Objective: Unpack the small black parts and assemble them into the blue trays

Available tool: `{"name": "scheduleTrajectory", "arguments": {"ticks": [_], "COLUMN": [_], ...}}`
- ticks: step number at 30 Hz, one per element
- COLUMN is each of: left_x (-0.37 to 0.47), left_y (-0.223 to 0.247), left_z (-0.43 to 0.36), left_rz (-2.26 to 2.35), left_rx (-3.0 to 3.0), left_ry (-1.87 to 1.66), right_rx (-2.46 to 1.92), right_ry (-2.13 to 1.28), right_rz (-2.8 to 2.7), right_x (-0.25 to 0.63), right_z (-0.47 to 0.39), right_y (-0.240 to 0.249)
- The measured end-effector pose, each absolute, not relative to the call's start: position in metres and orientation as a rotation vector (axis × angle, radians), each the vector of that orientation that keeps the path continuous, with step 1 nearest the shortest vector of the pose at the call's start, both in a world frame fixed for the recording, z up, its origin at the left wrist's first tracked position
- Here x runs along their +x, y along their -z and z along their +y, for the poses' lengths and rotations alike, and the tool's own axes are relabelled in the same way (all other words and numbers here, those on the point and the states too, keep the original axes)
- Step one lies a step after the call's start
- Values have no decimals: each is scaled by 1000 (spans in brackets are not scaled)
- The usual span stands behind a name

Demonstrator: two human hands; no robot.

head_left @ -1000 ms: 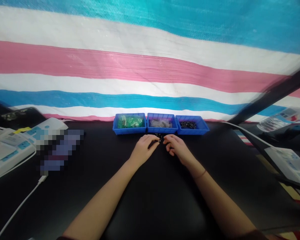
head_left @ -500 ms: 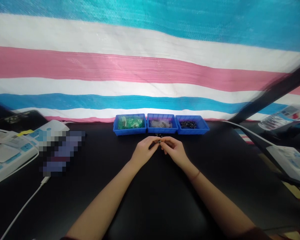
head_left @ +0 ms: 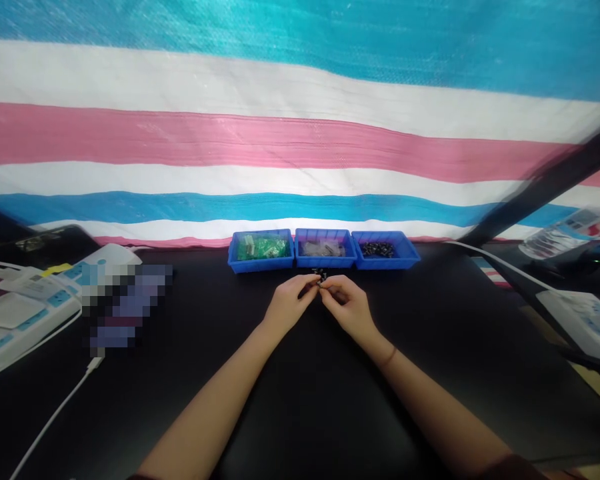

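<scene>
My left hand and my right hand meet fingertip to fingertip over the black table. Both are closed in a pinch around something small and dark, too small to name. Just beyond the fingertips lie several small black-and-silver parts on the table. Behind them stand three blue bins side by side. The left bin holds green material with pale pieces, the middle bin clear plastic bags with small parts, and the right bin a heap of small dark parts.
At the left lie a white power strip with plugs and a blurred-out flat object with a white cable. Another power strip sits at the right, near a clear plastic bottle. A striped sheet hangs behind the bins.
The fingers of my right hand have shifted slightly, with the lower fingers now curled in out of sight. Both hands stay together in the same place; the view has tilted a little.
</scene>
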State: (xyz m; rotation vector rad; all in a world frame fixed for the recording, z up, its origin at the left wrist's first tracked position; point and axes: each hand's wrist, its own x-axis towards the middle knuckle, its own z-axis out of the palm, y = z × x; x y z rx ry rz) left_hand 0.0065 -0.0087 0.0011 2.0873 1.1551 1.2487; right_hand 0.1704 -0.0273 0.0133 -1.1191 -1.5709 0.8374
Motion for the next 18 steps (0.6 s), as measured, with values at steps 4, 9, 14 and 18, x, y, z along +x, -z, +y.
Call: {"name": "scheduleTrajectory", "arguments": {"ticks": [4,9,14,18], "left_x": [6,6,5,5], "left_y": [-3,-4,-5,-5], "left_z": [-9,-9,-8,-8], "left_rz": [1121,1126,1138,1179], "left_rx": [2096,2080,2043,2030], "left_ry": [-1255,-1259,-1259,-1284], "right_rx": [-1134,-1133,-1161,-1181], "right_ry": [-825,-834,-897,-932], "right_rz": [-1573,-1551,-1543,-1530], "right_x": [169,170,172,171], "right_z": [-27,-25,-27,-29], "right_y": [-14,-11,-12,-13]}}
